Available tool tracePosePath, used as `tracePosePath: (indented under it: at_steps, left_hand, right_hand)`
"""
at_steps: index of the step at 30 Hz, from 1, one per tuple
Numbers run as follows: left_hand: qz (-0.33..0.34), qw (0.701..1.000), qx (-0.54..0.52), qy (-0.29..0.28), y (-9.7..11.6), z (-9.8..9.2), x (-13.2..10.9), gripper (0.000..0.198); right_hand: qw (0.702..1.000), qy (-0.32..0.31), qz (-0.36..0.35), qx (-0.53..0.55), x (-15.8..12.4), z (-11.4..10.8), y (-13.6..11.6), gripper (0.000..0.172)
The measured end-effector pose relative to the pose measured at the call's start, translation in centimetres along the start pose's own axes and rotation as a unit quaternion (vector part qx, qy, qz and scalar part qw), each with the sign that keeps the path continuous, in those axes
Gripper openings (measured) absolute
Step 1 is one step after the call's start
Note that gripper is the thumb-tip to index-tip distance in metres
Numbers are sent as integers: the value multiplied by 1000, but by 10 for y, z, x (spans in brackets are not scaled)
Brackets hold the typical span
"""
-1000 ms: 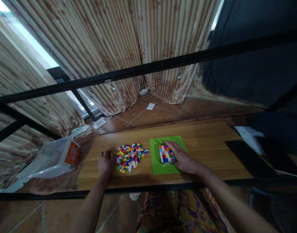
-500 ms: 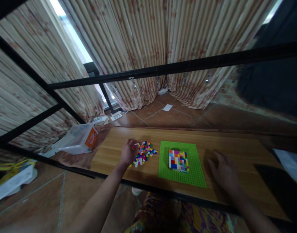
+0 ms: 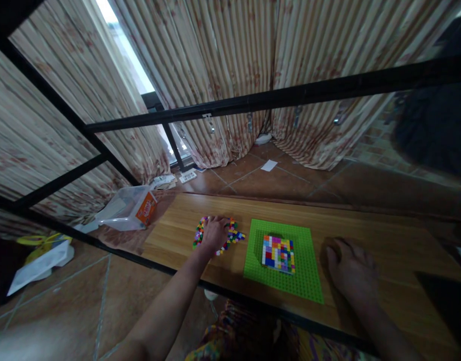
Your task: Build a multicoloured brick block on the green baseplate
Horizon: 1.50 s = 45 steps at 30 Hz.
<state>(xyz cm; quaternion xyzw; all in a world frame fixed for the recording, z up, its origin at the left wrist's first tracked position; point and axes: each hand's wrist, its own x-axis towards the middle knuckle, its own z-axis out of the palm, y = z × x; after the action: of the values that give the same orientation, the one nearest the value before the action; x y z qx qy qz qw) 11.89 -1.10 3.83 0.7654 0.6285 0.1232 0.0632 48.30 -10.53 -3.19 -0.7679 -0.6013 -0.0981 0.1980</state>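
Pleated floral curtains (image 3: 234,55) reach a brown tiled floor (image 3: 75,288); daylight brightens the window (image 3: 128,52) between them, behind black rails (image 3: 253,103).

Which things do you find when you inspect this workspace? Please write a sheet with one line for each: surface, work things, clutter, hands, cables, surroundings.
Surface: wooden table, wood grain visible.
Work things: multicoloured brick block on the green baseplate; loose brick pile to its left.
Clutter: clear plastic box with orange label beyond the table's left end; white paper on the floor.
Hands: left hand over the loose brick pile, any grip hidden; right hand to the right of the green baseplate, nothing seen in it.
Cables: nothing seen.
Surroundings: patterned curtains behind a black rail; tiled floor.
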Motion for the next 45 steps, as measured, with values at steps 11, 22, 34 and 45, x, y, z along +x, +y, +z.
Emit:
tracePosePath:
  at_steps: [11,22,34,45]
  left_hand:
    - [-16,986,-150,71,0,-1,-13,18]
    - [-136,730,-668,36,63,-7,-28,22]
    - [-203,624,-754,-45,86,-4,-39,34]
    - [-227,624,-745,-66,73,5,-68,43]
  right_hand:
    - [1000,10,-9,5,-1,-4,-3,41]
    - [1000,14,5,15,1,-5,-6,37]
    - [1000,3,16,9,1,-9,-9,40]
    - [1000,30,-6,2,0,-3,-3,38]
